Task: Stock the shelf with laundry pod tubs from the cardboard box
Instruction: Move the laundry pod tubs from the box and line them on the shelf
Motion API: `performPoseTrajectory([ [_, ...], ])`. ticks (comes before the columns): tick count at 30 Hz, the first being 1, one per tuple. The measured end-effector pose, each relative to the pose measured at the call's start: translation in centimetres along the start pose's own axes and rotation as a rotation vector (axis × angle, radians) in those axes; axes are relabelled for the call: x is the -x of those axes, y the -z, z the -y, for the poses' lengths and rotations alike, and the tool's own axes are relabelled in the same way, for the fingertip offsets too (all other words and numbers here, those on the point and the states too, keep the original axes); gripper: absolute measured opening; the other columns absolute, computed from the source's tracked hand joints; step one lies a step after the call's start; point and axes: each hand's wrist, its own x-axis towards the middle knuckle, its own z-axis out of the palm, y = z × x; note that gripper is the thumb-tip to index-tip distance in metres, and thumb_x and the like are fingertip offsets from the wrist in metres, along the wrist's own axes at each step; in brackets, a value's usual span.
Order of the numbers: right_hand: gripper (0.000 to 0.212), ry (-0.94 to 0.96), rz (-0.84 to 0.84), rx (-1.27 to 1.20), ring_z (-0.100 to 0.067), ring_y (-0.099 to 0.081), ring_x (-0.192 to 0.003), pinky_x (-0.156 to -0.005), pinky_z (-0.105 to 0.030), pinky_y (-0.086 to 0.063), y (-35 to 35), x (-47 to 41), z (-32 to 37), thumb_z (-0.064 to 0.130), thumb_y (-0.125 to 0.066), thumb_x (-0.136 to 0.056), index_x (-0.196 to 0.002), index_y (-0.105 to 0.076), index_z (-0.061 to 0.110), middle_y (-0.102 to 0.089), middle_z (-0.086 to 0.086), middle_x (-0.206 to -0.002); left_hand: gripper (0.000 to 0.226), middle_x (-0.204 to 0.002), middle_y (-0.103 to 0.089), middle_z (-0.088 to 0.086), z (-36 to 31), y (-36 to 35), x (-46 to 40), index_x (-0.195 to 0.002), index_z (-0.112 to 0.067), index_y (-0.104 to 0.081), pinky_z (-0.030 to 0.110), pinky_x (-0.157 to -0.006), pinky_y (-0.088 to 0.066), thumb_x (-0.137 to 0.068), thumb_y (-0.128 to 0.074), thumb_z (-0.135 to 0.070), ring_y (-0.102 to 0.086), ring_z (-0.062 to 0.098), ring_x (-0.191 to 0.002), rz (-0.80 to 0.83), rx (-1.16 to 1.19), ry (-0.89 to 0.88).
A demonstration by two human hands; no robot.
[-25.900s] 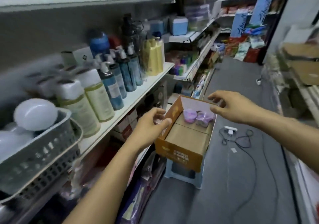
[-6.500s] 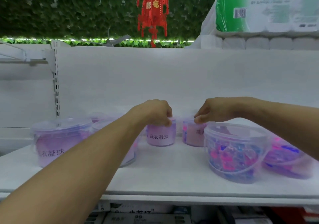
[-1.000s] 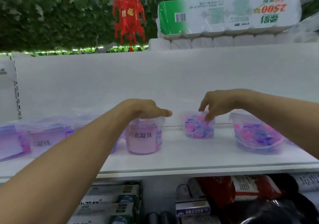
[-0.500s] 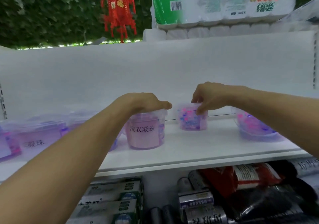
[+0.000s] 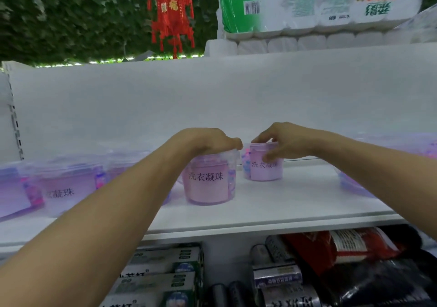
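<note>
On the white shelf (image 5: 272,202) in front of me, my left hand (image 5: 208,141) lies palm-down over the lid of a pink laundry pod tub (image 5: 209,179), fingers curled round its rim so that I grip it from above. That tub stands upright near the middle of the shelf, its label with dark Chinese characters facing me.

Just to its right and a little further back, my right hand (image 5: 283,144) holds a smaller pod tub (image 5: 263,164) by the top, the thumb pressed against the front of the label and the fingers bent over the lid. It too stands upright on the shelf, close beside the first tub; I cannot tell whether the two touch.

Off to the left, a row of larger clear tubs (image 5: 68,183) with purple contents sits on the same shelf, blurred at the edge of my view. Another purple tub (image 5: 354,186) shows at the far right, partly hidden behind my right forearm.

Above the shelf's white back panel lies a pack of toilet rolls (image 5: 319,3) in green and white wrap, with a red hanging ornament (image 5: 171,15) against green leaves to its left. Below the shelf I see boxed goods (image 5: 160,276) and dark and red packets (image 5: 343,252).
</note>
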Motion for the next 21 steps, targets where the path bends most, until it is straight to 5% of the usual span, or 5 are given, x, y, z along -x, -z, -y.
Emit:
performPoseTrajectory([
  [11, 0.047, -0.011, -0.089, 0.105, -0.019, -0.046, -0.108, -0.091, -0.036, -0.044, -2.9, -2.5, 0.8, 0.029, -0.062, -0.086, -0.131, -0.051, 0.039, -0.059, 0.003, -0.121, 0.058, -0.144, -0.045, 0.007, -0.1, 0.1, 0.3, -0.135, -0.017, -0.048, 0.033, -0.086, -0.029, -0.094, -0.035, -0.056, -0.044, 0.025, -0.125, -0.01, -0.03, -0.031],
  [16, 0.069, -0.019, -0.1, -0.046, -0.021, -0.026, -0.137, -0.11, -0.033, -0.027, -2.8, -0.1, 0.8, 0.027, -0.062, -0.088, -0.147, -0.027, 0.029, -0.033, 0.002, -0.151, 0.06, -0.145, -0.044, 0.007, -0.1, 0.1, 0.5, -0.137, -0.015, -0.047, 0.035, -0.09, -0.031, -0.096, -0.031, -0.057, -0.043, 0.026, -0.128, -0.035, -0.037, -0.097],
  [21, 0.045, 0.057, -0.284, 0.044, -0.011, -0.032, -0.135, -0.109, -0.034, -0.032, -0.3, 5.7, 0.9, 0.036, -0.06, -0.088, -0.132, -0.052, 0.03, -0.043, 0.01, -0.144, 0.046, -0.119, -0.062, -0.003, -0.2, 0.2, 2.9, -0.117, -0.025, -0.057, 0.037, -0.083, -0.043, -0.094, -0.035, -0.058, -0.056, 0.022, -0.103, -0.577, 0.154, -0.208],
])
